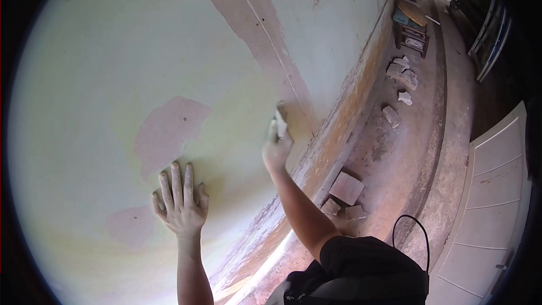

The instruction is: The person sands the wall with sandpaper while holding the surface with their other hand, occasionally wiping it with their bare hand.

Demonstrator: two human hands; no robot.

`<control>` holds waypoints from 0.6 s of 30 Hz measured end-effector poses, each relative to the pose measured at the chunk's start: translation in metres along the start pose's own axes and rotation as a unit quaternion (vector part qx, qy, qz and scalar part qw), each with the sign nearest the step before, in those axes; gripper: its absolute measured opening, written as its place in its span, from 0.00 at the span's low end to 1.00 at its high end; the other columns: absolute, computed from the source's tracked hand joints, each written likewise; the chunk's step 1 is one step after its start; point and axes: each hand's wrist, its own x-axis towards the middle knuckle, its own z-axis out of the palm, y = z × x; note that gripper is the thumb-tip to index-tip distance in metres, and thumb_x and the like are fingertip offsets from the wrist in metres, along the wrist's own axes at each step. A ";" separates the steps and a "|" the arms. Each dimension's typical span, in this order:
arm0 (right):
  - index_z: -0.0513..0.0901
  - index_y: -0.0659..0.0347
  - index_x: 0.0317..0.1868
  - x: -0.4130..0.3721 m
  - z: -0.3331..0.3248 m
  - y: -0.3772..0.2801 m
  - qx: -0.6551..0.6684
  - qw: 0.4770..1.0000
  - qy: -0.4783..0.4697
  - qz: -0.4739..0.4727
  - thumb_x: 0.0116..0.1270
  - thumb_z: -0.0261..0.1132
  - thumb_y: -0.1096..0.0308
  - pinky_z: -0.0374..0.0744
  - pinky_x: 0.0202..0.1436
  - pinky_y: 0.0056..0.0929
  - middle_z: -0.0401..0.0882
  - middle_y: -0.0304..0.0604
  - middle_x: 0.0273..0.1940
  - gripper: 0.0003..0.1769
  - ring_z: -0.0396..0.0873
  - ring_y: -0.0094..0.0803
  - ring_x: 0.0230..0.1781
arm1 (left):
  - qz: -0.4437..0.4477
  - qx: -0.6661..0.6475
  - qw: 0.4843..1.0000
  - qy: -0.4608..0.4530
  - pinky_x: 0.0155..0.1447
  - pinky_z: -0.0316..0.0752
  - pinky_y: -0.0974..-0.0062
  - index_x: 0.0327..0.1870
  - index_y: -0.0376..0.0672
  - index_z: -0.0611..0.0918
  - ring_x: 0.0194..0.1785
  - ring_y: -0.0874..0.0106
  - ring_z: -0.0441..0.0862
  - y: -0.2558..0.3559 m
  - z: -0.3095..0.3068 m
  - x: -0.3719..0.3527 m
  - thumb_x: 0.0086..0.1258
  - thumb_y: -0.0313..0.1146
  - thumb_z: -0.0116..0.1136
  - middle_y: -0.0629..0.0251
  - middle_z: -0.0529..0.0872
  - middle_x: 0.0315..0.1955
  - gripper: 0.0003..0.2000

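My left hand (181, 203) lies open against the pale green wall (96, 107), its dusty fingers spread just below a pinkish patch (169, 130). Further right, my right hand (277, 148) grips a small pale flat piece, possibly folded sandpaper (280, 121), and holds it at the wall. The piece is partly covered by the fingers. Above it, a long pinkish strip (262, 39) with a thin groove runs up the wall. Another faint patch (132, 226) is left of my left hand.
Along the wall's stained base (350, 101), the concrete floor (406, 152) carries broken slabs (402, 73) and a square block (346, 187). A small wooden stand (414, 39) is farther off. At right are a white panelled door (491, 203) and a black cable loop (411, 217).
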 end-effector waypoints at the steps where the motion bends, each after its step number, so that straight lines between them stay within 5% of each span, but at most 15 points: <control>1: 0.82 0.71 0.65 0.003 0.003 -0.026 0.023 0.994 -0.032 -0.103 0.81 0.58 0.73 0.78 0.71 0.42 0.83 0.64 0.64 0.17 0.80 0.55 0.69 | 0.003 -0.011 1.000 -0.005 0.85 0.45 0.57 0.74 0.70 0.78 0.80 0.69 0.70 -0.001 -0.002 -0.001 0.77 0.52 0.54 0.79 0.75 0.77 0.24; 4: 0.80 0.72 0.67 0.000 -0.015 -0.036 0.019 0.978 -0.147 -0.149 0.82 0.56 0.76 0.71 0.78 0.41 0.78 0.62 0.70 0.18 0.71 0.55 0.77 | 0.005 -0.033 0.999 0.000 0.83 0.47 0.58 0.72 0.69 0.80 0.79 0.69 0.70 -0.001 -0.001 -0.002 0.75 0.49 0.57 0.78 0.77 0.76 0.24; 6: 0.81 0.73 0.66 -0.008 -0.031 0.020 -0.005 0.982 -0.120 -0.142 0.81 0.56 0.75 0.72 0.78 0.41 0.78 0.61 0.70 0.18 0.71 0.54 0.77 | 0.004 -0.031 0.999 0.019 0.83 0.49 0.59 0.71 0.69 0.80 0.79 0.69 0.72 0.000 -0.001 0.000 0.75 0.48 0.58 0.78 0.78 0.75 0.23; 8: 0.83 0.71 0.64 -0.012 -0.047 0.087 -0.107 0.984 -0.031 -0.135 0.81 0.58 0.73 0.80 0.67 0.44 0.84 0.64 0.62 0.17 0.81 0.58 0.67 | 0.003 -0.029 0.999 0.022 0.82 0.51 0.60 0.71 0.68 0.81 0.78 0.69 0.73 0.001 0.000 0.000 0.75 0.47 0.58 0.78 0.79 0.74 0.23; 10: 0.83 0.72 0.63 -0.008 -0.069 0.136 -0.130 0.984 -0.012 0.124 0.83 0.57 0.69 0.82 0.58 0.41 0.88 0.61 0.53 0.18 0.87 0.50 0.52 | 0.004 -0.026 0.999 0.025 0.81 0.53 0.60 0.71 0.68 0.81 0.77 0.69 0.73 -0.001 -0.001 0.000 0.75 0.47 0.59 0.78 0.79 0.74 0.23; 11: 0.83 0.72 0.63 0.002 -0.069 0.149 -0.128 0.984 -0.012 0.122 0.83 0.57 0.69 0.82 0.58 0.41 0.88 0.61 0.53 0.18 0.87 0.50 0.52 | 0.006 -0.030 0.999 0.028 0.80 0.55 0.61 0.70 0.68 0.81 0.77 0.69 0.74 -0.001 0.000 0.000 0.75 0.47 0.59 0.79 0.80 0.74 0.22; 13: 0.84 0.72 0.60 0.024 -0.070 0.150 -0.156 0.927 0.025 0.340 0.84 0.57 0.67 0.82 0.48 0.41 0.89 0.57 0.46 0.18 0.86 0.45 0.39 | 0.009 -0.038 0.999 0.028 0.78 0.57 0.62 0.70 0.67 0.82 0.76 0.70 0.75 -0.001 -0.003 -0.002 0.75 0.47 0.59 0.79 0.80 0.74 0.22; 15: 0.85 0.72 0.52 0.016 -0.040 0.100 -0.169 0.966 0.017 0.196 0.83 0.61 0.66 0.80 0.34 0.49 0.90 0.57 0.38 0.15 0.87 0.50 0.29 | 0.006 -0.036 0.999 0.032 0.76 0.58 0.62 0.69 0.66 0.82 0.76 0.70 0.75 0.001 -0.003 0.001 0.76 0.47 0.59 0.79 0.80 0.73 0.21; 17: 0.82 0.71 0.64 0.011 -0.013 0.001 -0.004 0.994 -0.051 0.097 0.83 0.57 0.69 0.82 0.57 0.42 0.88 0.60 0.53 0.18 0.88 0.47 0.50 | 0.005 -0.043 0.999 0.031 0.76 0.58 0.62 0.68 0.66 0.83 0.75 0.70 0.76 0.000 -0.003 0.001 0.76 0.47 0.59 0.78 0.80 0.73 0.20; 18: 0.81 0.71 0.67 0.015 0.004 -0.031 0.006 0.997 -0.063 -0.046 0.83 0.57 0.71 0.79 0.65 0.43 0.84 0.61 0.60 0.19 0.83 0.50 0.61 | 0.008 -0.047 0.998 0.027 0.77 0.58 0.62 0.68 0.65 0.83 0.75 0.70 0.76 -0.001 -0.004 0.001 0.76 0.47 0.58 0.78 0.80 0.73 0.20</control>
